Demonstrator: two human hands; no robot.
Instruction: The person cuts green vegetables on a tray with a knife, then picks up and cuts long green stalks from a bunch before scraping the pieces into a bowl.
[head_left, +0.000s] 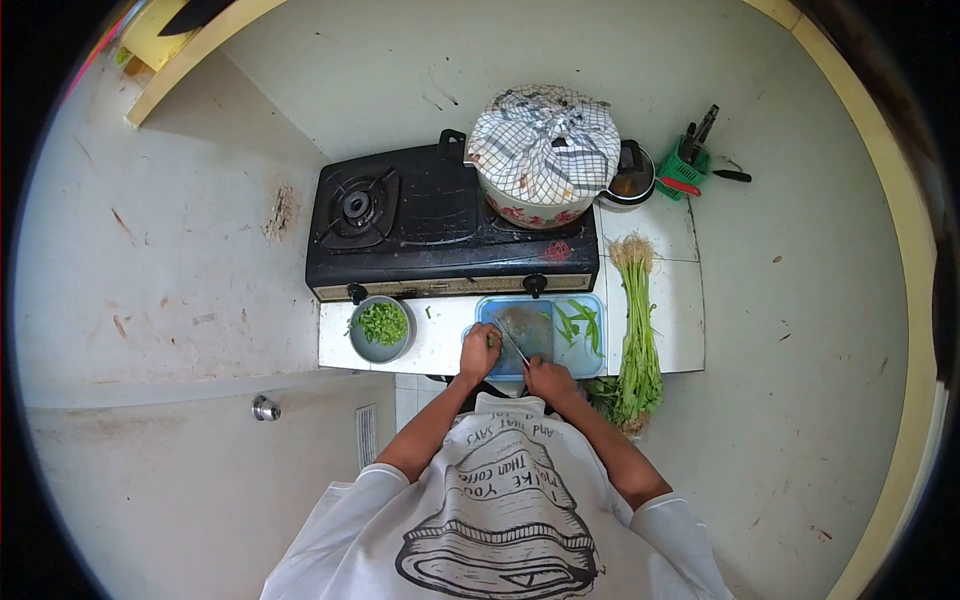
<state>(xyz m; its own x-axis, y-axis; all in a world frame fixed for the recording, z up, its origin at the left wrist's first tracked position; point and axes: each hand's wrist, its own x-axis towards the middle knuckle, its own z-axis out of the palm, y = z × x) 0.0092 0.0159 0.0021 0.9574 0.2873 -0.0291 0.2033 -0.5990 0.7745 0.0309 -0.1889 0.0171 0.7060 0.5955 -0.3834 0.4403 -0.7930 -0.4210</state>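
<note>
My right hand is closed round the handle of a knife, whose blade points up and left over the blue chopping board. At the board's left side, my left hand is curled shut on a bit of green vegetable, mostly hidden by the fingers. Several long green vegetable pieces lie on the right part of the board. To the left, a grey bowl holds chopped green vegetable.
A black gas stove stands behind the board, bearing a large cloth-covered pot. Right of the board lies a bundle of leafy stalks with roots. A green basket of utensils and a small pan are at the back right.
</note>
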